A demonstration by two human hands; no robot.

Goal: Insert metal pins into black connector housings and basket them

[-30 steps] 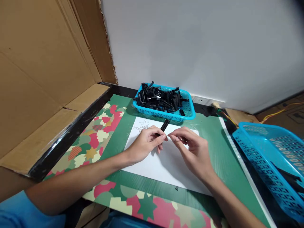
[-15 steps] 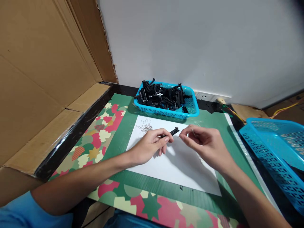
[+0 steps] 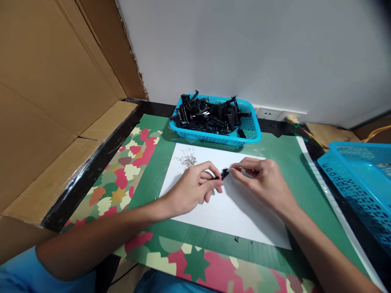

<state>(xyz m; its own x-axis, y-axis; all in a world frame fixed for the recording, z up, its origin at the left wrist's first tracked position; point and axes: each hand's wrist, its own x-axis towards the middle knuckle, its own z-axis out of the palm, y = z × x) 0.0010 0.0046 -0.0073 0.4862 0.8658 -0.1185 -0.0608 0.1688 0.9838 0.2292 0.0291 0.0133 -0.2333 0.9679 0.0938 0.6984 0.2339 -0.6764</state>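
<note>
Over the white sheet [image 3: 207, 215], my left hand [image 3: 198, 187] pinches a small black plastic part [image 3: 225, 174] between thumb and fingers. The part's free end points up and to the right. My right hand [image 3: 259, 177] is closed in a pinch at that end, its fingertips beside the part; whatever they hold is too small to make out. A pile of thin, small metal pieces [image 3: 188, 160] lies on the sheet's upper left, behind my left hand.
A blue basket [image 3: 210, 138] full of black parts stands behind the sheet. Another blue basket [image 3: 351, 187] is at the right. Cardboard [image 3: 45, 81] walls the left side. Tiny black bits [image 3: 236, 239] lie near the sheet's front edge. A wall socket [image 3: 269, 114] is at the back.
My right hand has come closer to the black part, its fingertips now at the part's end. The part has turned in my left hand. The view has shifted slightly.
</note>
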